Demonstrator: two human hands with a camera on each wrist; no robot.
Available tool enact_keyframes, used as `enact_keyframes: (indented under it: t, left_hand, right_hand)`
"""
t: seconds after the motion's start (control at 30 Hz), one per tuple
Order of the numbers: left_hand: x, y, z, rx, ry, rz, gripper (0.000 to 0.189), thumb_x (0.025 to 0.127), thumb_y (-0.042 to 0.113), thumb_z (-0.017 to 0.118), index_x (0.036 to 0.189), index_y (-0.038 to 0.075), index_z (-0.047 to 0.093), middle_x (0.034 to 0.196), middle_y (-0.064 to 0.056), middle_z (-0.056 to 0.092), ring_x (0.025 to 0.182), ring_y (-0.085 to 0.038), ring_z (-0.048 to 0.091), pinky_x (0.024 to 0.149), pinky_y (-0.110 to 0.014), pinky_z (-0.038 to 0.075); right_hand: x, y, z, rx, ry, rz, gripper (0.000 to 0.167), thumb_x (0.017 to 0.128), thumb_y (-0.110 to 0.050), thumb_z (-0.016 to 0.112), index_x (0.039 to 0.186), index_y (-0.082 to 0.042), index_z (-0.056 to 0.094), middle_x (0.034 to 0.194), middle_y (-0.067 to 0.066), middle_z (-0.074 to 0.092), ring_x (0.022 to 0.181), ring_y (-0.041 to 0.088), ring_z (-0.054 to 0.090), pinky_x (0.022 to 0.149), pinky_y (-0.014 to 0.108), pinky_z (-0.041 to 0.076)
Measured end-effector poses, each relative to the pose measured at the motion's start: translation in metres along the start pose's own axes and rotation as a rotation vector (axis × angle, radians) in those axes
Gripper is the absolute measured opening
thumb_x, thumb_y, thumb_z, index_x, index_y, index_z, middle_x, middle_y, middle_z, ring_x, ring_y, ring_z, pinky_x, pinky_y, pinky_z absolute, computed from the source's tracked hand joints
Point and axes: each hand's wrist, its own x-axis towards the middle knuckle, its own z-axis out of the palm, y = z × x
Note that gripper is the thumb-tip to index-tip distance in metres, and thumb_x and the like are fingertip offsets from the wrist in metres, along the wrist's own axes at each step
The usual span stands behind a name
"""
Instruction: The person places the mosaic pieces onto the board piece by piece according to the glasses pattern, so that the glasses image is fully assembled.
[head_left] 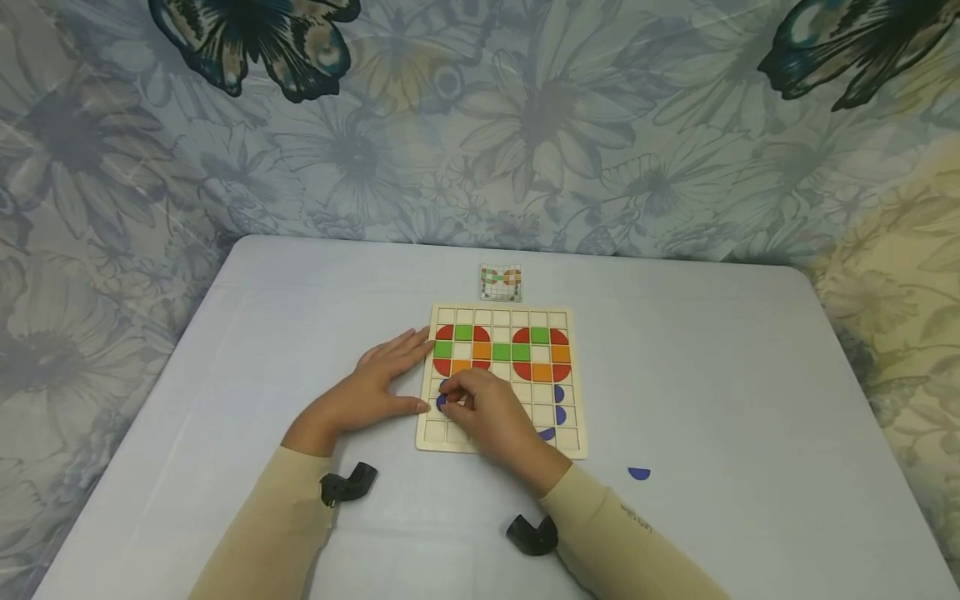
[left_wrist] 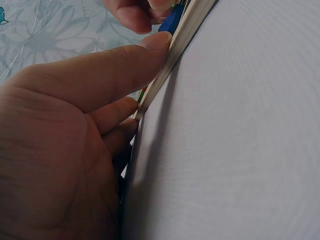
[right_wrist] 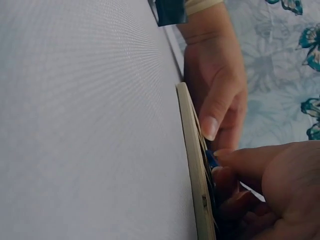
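A wooden grid board (head_left: pixel 502 317) lies on the table, with red quarter-round, green and orange square pieces in its upper rows. Blue half-round pieces (head_left: pixel 560 415) sit lower down, near its right side. My left hand (head_left: pixel 372 385) lies flat with spread fingers, thumb and fingertips touching the board's left edge. Over the board's lower left, my right hand (head_left: pixel 491 414) pinches a blue half-round piece (right_wrist: pixel 211 159) between thumb and finger, at a cell. Another blue piece shows just above it, partly covered by the fingers. My right hand hides several lower cells.
A small pattern card (head_left: pixel 501 283) lies behind the board. One loose blue half-round piece (head_left: pixel 639 473) rests on the white table (head_left: pixel 720 358) to the right of the board. A flowered cloth (head_left: pixel 525 125) with butterflies hangs behind the table.
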Motion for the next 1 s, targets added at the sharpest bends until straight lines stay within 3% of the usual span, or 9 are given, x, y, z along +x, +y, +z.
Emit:
enact_keyframes:
  t: [0.4, 0.77, 1.0]
  left_hand:
    - [0.0007, 0.0008, 0.0001, 0.004, -0.006, -0.002, 0.095, 0.093, 0.037, 0.087, 0.172, 0.018, 0.038, 0.180, 0.008, 0.019, 0.165, -0.020, 0.009, 0.129, -0.054, 0.006]
    - [0.0001, 0.0007, 0.0002, 0.006, 0.003, 0.000, 0.095, 0.093, 0.037, 0.087, 0.172, 0.017, 0.038, 0.179, 0.008, 0.019, 0.165, -0.021, 0.010, 0.129, -0.056, 0.006]
    - [-0.0004, 0.0016, 0.0002, 0.001, 0.005, -0.002, 0.095, 0.092, 0.036, 0.087, 0.171, 0.016, 0.039, 0.179, 0.007, 0.020, 0.165, -0.021, 0.010, 0.129, -0.055, 0.006]
  right_hand:
    - [-0.0016, -0.0004, 0.0029, -0.167, -0.034, -0.036, 0.015, 0.099, -0.014, 0.082, 0.113, -0.010, 0.081, 0.099, -0.006, 0.065, 0.090, 0.013, 0.061, 0.080, 0.028, 0.055]
    - [-0.0034, -0.0048, 0.0045, -0.234, -0.021, -0.078, 0.011, 0.099, -0.013, 0.082, 0.110, -0.012, 0.080, 0.095, -0.005, 0.061, 0.087, 0.013, 0.059, 0.076, 0.029, 0.054]
    - [-0.0036, -0.0047, 0.0040, -0.221, -0.026, -0.066, 0.012, 0.099, -0.012, 0.082, 0.110, -0.011, 0.079, 0.093, -0.005, 0.060, 0.086, 0.014, 0.058, 0.074, 0.029, 0.054]
